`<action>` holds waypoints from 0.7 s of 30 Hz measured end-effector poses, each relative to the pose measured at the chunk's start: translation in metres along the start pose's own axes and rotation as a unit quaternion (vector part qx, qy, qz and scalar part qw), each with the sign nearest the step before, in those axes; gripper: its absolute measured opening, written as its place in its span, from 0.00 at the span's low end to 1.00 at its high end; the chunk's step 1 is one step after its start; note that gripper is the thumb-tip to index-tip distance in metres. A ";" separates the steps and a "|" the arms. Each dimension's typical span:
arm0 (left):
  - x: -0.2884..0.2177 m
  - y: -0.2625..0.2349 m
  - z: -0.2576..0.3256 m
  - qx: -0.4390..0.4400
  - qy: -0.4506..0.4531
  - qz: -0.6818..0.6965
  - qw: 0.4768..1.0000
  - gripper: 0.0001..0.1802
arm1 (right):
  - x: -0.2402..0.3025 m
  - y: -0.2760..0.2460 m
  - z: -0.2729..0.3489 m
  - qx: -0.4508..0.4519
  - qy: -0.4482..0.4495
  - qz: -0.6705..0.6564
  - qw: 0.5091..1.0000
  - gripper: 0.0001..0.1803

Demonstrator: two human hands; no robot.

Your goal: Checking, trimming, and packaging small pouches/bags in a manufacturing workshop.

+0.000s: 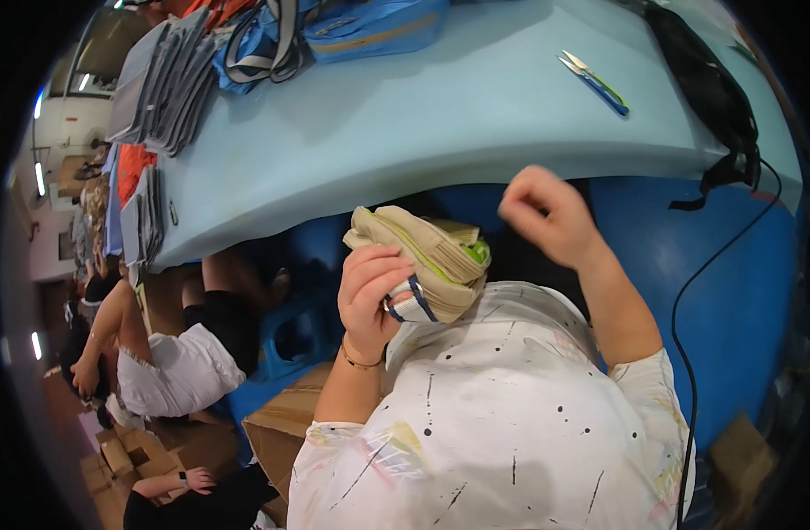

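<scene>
My left hand (pixel 368 296) is wrapped round a small beige fabric bag (pixel 427 252) with bright green zipper edging, held up in front of my shirt. Beside my fingers, a white strap with dark blue edges (pixel 412 303) loops out from the bag. Bright green material (pixel 478 251) shows at the bag's right end. My right hand (pixel 549 216) is raised to the right of the bag and apart from it, near the table's front edge. Its fingers are curled together, and I cannot make out whether anything small is pinched in them.
A pair of thread snips (pixel 595 84) lies on the pale blue table (pixel 352 124). Grey folded pieces (pixel 162 84) are stacked at the left, near blue bags (pixel 374 31). A black strap-like item (pixel 710 84) and cable (pixel 688 353) are right. Another person (pixel 179 367) sits left.
</scene>
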State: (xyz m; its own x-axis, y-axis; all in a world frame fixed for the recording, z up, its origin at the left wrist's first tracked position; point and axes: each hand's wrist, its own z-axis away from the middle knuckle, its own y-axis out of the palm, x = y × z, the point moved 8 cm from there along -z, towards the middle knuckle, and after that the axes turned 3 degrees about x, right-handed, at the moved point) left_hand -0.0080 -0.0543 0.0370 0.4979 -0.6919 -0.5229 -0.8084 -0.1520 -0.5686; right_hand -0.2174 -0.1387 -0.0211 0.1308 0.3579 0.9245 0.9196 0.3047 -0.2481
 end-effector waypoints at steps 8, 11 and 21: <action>0.042 -0.072 0.031 -0.341 -0.104 0.122 0.926 0.17 | -0.082 0.033 0.037 0.138 0.151 0.013 0.979 0.25; 0.060 -0.089 0.038 -0.375 -0.158 0.119 0.906 0.18 | -0.086 0.071 0.046 0.233 0.164 -0.150 0.947 0.36; 0.122 -0.077 0.105 -0.461 -0.374 0.442 0.672 0.12 | -0.079 0.135 0.024 0.333 0.159 -0.167 0.914 0.31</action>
State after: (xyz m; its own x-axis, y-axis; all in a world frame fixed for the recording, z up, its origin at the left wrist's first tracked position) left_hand 0.1479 -0.0533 -0.0497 -0.5661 -0.3024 -0.7669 -0.5719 -0.5260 0.6295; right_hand -0.1124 -0.1048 -0.1347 0.0825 -0.0951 0.9920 0.5127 0.8576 0.0395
